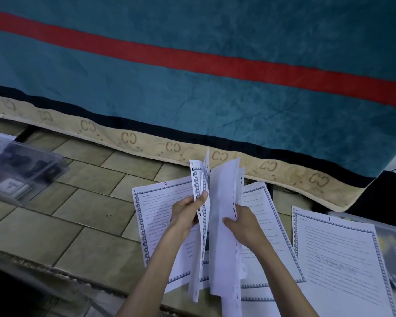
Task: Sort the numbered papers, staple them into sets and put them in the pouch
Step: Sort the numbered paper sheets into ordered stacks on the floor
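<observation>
Sorting is under way: our left hand (pixel 188 211) and right hand (pixel 242 221) pinch the punched sheaf (pixel 217 216) upright between them; pile 3 (pixel 153 202) lies left, pile 1 (pixel 338 255) right; stapling and pouching remain, we judge

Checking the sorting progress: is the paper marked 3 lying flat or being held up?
Lying flat. The paper marked 3 rests spread on the tiled floor, partly behind the left hand, which grips a separate raised bundle of sheets.

White bordered papers (pixel 215 216) upright, fanned — more sheets (pixel 336 255) flat beneath
</observation>
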Tool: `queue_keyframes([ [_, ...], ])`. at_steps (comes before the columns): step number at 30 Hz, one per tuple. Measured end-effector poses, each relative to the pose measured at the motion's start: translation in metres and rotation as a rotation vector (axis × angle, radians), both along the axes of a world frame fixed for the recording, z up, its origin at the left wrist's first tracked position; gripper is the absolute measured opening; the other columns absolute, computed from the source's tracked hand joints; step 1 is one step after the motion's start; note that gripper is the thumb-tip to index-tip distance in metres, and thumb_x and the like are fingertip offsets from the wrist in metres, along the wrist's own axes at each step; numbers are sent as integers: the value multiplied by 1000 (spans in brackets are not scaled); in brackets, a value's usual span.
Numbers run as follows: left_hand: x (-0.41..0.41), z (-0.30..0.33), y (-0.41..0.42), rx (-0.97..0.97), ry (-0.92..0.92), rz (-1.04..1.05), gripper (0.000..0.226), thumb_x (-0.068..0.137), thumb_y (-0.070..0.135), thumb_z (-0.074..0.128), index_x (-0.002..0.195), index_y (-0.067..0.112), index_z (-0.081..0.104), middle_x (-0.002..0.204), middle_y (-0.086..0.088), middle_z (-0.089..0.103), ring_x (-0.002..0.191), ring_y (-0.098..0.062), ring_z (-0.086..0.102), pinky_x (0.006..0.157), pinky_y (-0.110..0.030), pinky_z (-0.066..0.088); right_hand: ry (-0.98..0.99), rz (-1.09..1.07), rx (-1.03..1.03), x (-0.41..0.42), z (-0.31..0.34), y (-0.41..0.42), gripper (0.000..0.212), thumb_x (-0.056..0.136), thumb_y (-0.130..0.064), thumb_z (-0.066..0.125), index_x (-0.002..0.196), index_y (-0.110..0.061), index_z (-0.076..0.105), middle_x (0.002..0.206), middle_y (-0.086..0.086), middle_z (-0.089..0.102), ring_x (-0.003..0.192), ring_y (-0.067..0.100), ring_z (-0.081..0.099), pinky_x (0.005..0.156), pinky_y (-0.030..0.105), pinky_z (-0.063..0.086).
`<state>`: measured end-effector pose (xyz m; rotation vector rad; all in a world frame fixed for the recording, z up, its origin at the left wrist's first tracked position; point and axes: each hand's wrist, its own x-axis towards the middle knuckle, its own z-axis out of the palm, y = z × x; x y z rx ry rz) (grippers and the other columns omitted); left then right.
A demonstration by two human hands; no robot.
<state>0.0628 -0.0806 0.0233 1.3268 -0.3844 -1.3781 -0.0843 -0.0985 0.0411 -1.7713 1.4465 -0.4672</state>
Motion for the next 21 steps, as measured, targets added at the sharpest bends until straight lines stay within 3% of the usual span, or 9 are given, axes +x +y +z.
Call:
queue_keyframes([
  [4, -2, -3, 0, -6, 106, 0, 24, 80, 23, 72, 98, 8, 70, 89, -7, 70, 78, -19, 64, 77, -29, 54, -71, 9, -6, -2, 1, 0, 19, 92, -9, 53, 110, -11, 60, 86, -3, 62, 75, 11, 59, 59, 12, 43],
  [6, -3, -4, 0, -25, 128, 0, 22, 82, 25, 70, 98, 9, 70, 91, -7, 70, 80, -19, 65, 75, -27, 55, -105, 8, -11, -2, 0, 0, 13, 95, -21, 53, 106, -17, 59, 73, -15, 57, 63, -4, 54, 54, 12, 38],
  [8, -5, -8, -2, -44, 153, -8, 27, 83, 28, 68, 101, 8, 70, 98, -9, 72, 89, -23, 68, 80, -31, 56, -160, 9, 2, -1, 0, 1, 17, 94, -33, 53, 103, -21, 62, 58, -15, 56, 49, -7, 53, 50, 11, 37],
  [10, -9, -9, -3, -57, 168, -35, 32, 84, 31, 66, 103, 6, 69, 102, -13, 72, 96, -26, 69, 82, -33, 56, -221, 30, 30, 2, 1, 3, 15, 90, -39, 58, 99, -30, 65, 67, -13, 68, 58, -5, 62, 55, 16, 47],
  [13, -19, -9, -4, -71, 224, -67, 31, 84, 31, 65, 102, 5, 68, 100, -13, 73, 92, -25, 71, 76, -31, 58, -229, 72, 32, 3, 2, 5, 15, 82, -39, 68, 97, -36, 66, 92, -9, 74, 84, 4, 70, 77, 27, 57],
  [16, -24, -11, -5, -53, 276, -45, 28, 85, 22, 66, 103, 2, 69, 98, -16, 73, 88, -27, 71, 75, -33, 58, -211, 71, 23, 1, 6, 5, 5, 87, -29, 64, 90, -33, 65, 79, -13, 72, 75, 6, 69, 65, 22, 56],
  [18, -20, -11, -4, -55, 289, -45, 26, 87, 19, 63, 105, 0, 67, 99, -18, 72, 84, -27, 71, 67, -31, 58, -221, 27, 49, -1, 6, 3, 25, 94, -25, 54, 68, -28, 55, 44, -19, 51, 46, -2, 52, 47, 11, 39],
  [19, -15, -11, -4, -56, 286, -31, 24, 88, 17, 61, 105, 0, 66, 98, -18, 71, 80, -26, 70, 63, -29, 58, -219, -9, 62, -2, 5, 2, 38, 95, -25, 51, 58, -23, 41, 37, -14, 36, 37, 2, 37, 44, 13, 30],
  [21, -2, -9, -4, -24, 170, 32, 17, 89, 15, 60, 100, 2, 65, 93, -16, 70, 76, -24, 67, 61, -28, 56, -214, -73, 83, -6, 2, 0, 48, 96, -25, 50, 58, -19, 21, 46, -11, 19, 39, 5, 20, 44, 18, 22],
])
